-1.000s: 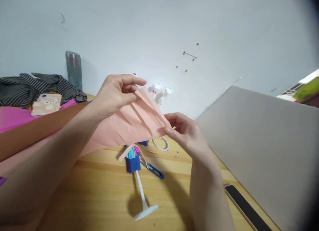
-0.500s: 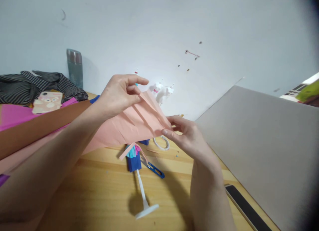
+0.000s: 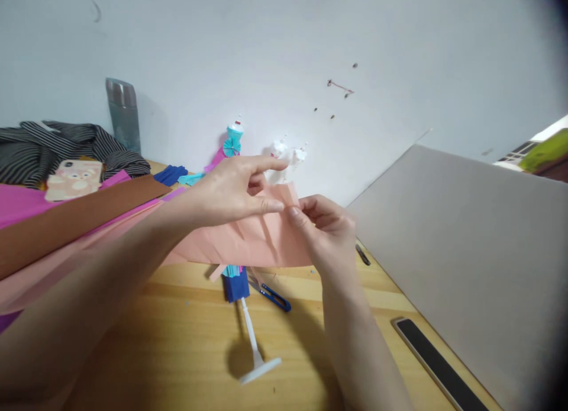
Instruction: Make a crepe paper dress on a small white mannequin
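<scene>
A long sheet of peach crepe paper (image 3: 248, 242) hangs raised over the table, creased, with a small folded flap at its upper right. My right hand (image 3: 326, 227) pinches that right end between thumb and fingers. My left hand (image 3: 239, 189) has its thumb at the flap and its index finger stretched above it; its other fingers are partly hidden behind the paper. Below the sheet stands a white stem on a foot (image 3: 260, 366), topped by a dark blue block (image 3: 236, 285) with turquoise paper, partly covered. Blue thread snips (image 3: 276, 297) lie beside it.
At left lie a brown strip (image 3: 84, 222), magenta paper (image 3: 22, 203), a phone in a bear-pattern case (image 3: 74, 179) and striped cloth (image 3: 29, 148). A bottle (image 3: 123, 115) and small white figures (image 3: 288, 154) stand by the wall. At right are a grey panel (image 3: 461, 239) and a dark flat device (image 3: 437, 361).
My left hand has moved right and down, closer to my right hand. The paper's right end now has a folded flap, and the sheet hangs lower, covering the white tape ring.
</scene>
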Tool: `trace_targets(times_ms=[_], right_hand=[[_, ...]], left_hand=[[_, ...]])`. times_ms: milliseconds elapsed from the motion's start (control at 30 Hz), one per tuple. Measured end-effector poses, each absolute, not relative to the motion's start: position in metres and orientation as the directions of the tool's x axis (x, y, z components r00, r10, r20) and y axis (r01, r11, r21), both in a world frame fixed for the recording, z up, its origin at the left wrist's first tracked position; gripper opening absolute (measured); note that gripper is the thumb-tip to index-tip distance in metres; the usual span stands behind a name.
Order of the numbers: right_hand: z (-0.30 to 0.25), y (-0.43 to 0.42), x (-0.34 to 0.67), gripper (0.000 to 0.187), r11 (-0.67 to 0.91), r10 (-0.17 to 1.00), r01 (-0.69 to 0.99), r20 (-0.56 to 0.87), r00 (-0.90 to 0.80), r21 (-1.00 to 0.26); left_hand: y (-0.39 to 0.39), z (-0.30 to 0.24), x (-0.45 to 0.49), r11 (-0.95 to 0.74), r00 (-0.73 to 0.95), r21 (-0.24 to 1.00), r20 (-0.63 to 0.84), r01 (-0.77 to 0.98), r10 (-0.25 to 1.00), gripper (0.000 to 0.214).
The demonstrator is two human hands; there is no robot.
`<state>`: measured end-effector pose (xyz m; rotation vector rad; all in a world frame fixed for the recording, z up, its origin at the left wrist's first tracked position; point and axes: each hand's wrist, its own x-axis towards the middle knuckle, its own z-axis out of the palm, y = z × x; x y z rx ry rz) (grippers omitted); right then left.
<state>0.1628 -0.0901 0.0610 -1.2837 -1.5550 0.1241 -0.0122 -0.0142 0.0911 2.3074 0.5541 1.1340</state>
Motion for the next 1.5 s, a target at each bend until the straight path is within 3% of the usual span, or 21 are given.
trace_targets(times_ms=[100,233,367,800,1000,1167,1333,1500], right_hand=[[0.062,-0.088,0.168,0.02,0.395,0.787,0.579,0.588,0.188,-0.714],[0.063,-0.085,0.172,0.021,0.371,0.817,0.502,0.531,0.223,-0.781],[0.062,-0.082,0.174,0.02,0.373,0.823,0.45,0.513,0.242,-0.811],[0.06,-0.075,0.181,0.017,0.355,0.826,0.398,0.483,0.29,-0.846],[0.061,-0.072,0.184,0.019,0.348,0.818,0.372,0.472,0.329,-0.861],[0.066,-0.075,0.19,0.027,0.346,0.877,0.412,0.447,0.178,-0.843],[0.076,-0.082,0.194,0.037,0.245,0.964,0.516,0.264,-0.039,-0.82],[0.078,-0.084,0.196,0.034,0.149,0.988,0.584,0.14,-0.062,-0.798]], left_hand=[[-0.009,0.091,-0.015,-0.75,0.616,0.631,0.515,0.197,0.595,0.05],[0.001,0.087,-0.016,-0.692,0.639,0.695,0.444,0.196,0.628,0.023],[0.006,0.085,-0.018,-0.685,0.704,0.71,0.404,0.162,0.585,0.009],[0.012,0.083,-0.021,-0.702,0.751,0.673,0.333,0.235,0.57,0.018],[0.015,0.08,-0.021,-0.695,0.786,0.66,0.254,0.285,0.563,0.013],[0.017,0.079,-0.02,-0.662,0.769,0.692,0.247,0.286,0.59,0.009],[0.023,0.077,-0.022,-0.662,0.723,0.7,0.308,0.268,0.618,0.009],[0.027,0.076,-0.024,-0.65,0.69,0.715,0.334,0.259,0.642,0.008]])
